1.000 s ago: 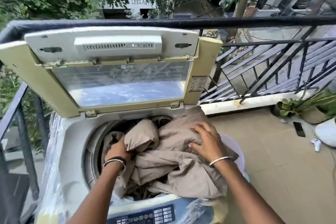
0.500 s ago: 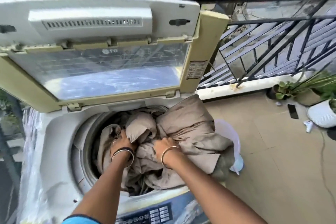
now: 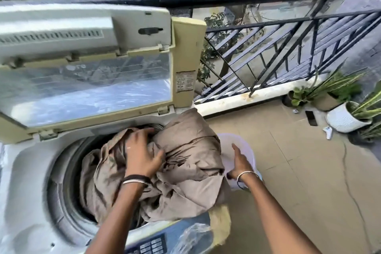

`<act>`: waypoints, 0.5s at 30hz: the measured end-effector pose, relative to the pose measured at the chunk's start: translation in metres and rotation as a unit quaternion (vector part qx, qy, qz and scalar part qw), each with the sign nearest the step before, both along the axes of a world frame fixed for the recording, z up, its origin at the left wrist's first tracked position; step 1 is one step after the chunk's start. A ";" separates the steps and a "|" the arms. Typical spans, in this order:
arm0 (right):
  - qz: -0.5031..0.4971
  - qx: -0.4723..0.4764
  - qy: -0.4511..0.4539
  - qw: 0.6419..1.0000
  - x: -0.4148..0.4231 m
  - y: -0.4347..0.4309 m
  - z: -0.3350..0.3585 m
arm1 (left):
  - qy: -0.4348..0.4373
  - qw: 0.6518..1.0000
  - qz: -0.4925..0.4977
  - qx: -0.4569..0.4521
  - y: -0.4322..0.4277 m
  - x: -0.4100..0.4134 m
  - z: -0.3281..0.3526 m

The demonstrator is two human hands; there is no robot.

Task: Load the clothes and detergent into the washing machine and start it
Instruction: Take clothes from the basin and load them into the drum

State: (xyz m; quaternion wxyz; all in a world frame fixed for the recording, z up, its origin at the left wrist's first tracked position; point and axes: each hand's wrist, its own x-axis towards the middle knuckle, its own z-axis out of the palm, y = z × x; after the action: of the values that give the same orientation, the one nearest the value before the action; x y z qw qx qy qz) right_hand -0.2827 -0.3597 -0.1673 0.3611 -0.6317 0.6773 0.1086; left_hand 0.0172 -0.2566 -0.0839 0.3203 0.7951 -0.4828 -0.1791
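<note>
We see one tan cloth bundle (image 3: 185, 163) stretching from the washer drum (image 3: 59, 192) toward frame right, our left hand (image 3: 142, 154) pressing it flat-fingered, our right hand (image 3: 240, 163) open beside it.

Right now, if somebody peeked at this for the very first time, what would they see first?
Probably the big heap of brown cloth bulging out of the washing machine drum and spilling over its right edge, with the left hand pressing on top. Next, the open lid standing up behind it. The right hand hovers open beside the heap, over a pale tub.
</note>
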 end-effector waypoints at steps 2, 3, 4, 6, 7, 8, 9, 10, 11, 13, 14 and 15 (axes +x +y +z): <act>0.011 0.047 0.001 0.999 -0.004 0.003 -0.036 | 0.008 0.991 -0.127 0.048 -0.008 -0.034 0.002; 0.004 0.039 -0.011 0.999 0.000 0.004 -0.046 | -0.010 0.982 -0.172 0.073 -0.012 -0.047 0.002; -0.007 0.026 -0.040 0.999 0.005 0.004 -0.054 | -0.030 0.974 -0.199 0.105 -0.014 -0.058 0.001; -0.047 -0.012 -0.121 0.991 0.018 0.000 -0.056 | -0.049 0.959 -0.216 0.174 -0.018 -0.068 -0.003; -0.046 -0.037 -0.125 0.990 0.026 -0.006 -0.054 | -0.054 0.957 -0.211 0.191 -0.019 -0.070 -0.006; -0.033 -0.058 -0.125 0.990 0.030 -0.015 -0.062 | -0.065 0.959 -0.200 0.192 -0.020 -0.072 -0.010; -0.013 -0.055 -0.127 0.990 0.034 -0.025 -0.068 | -0.080 0.962 -0.186 0.183 -0.020 -0.072 -0.016; -0.012 -0.042 -0.131 0.990 0.037 -0.034 -0.078 | -0.098 0.965 -0.173 0.174 -0.019 -0.071 -0.020; -0.021 -0.034 -0.133 0.990 0.039 -0.039 -0.087 | -0.114 0.965 -0.162 0.171 -0.020 -0.072 -0.026; -0.079 -0.034 -0.151 0.985 0.042 -0.046 -0.084 | -0.140 0.965 -0.147 0.169 -0.022 -0.075 -0.029; -0.142 -0.041 -0.166 0.975 0.045 -0.045 -0.063 | -0.143 0.964 -0.142 0.173 -0.025 -0.077 -0.027; -0.206 -0.071 -0.175 0.960 0.048 -0.043 -0.044 | -0.140 0.965 -0.139 0.175 -0.027 -0.079 -0.022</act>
State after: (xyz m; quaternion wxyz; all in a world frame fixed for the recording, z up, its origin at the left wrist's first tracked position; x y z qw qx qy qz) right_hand -0.2348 -0.4030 -0.2114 0.4431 -0.5119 0.7246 -0.1286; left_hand -0.0622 -0.2832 -0.1063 0.0770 0.7809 -0.5899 -0.1904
